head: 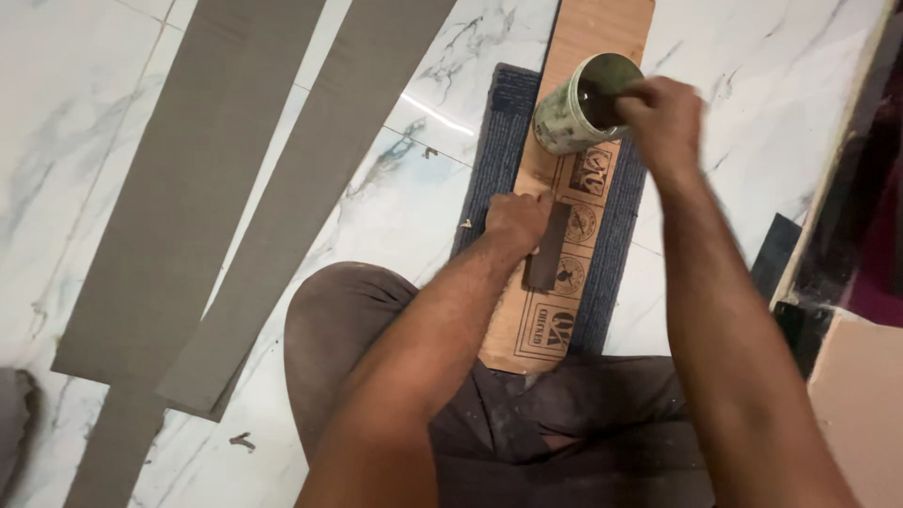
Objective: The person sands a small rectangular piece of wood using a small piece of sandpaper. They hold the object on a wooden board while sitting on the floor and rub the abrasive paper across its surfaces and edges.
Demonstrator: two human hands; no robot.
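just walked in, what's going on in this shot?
A person sits on a marble floor over a narrow plywood board that lies on a dark blue mat. The right hand grips the rim of a tilted tin can above the board. The left hand presses a flat dark scraper against the board's surface. Long grey laminate strips lie on the floor to the person's left.

Bare marble floor point(752, 113) lies open to the right of the board point(602, 38), and a narrow strip between board and grey strips point(216, 188) on the left. On the board, the tin point(574, 108) blocks the far part, the dark scraper point(546, 249) the middle. Panels point(847, 282) close off the right edge.
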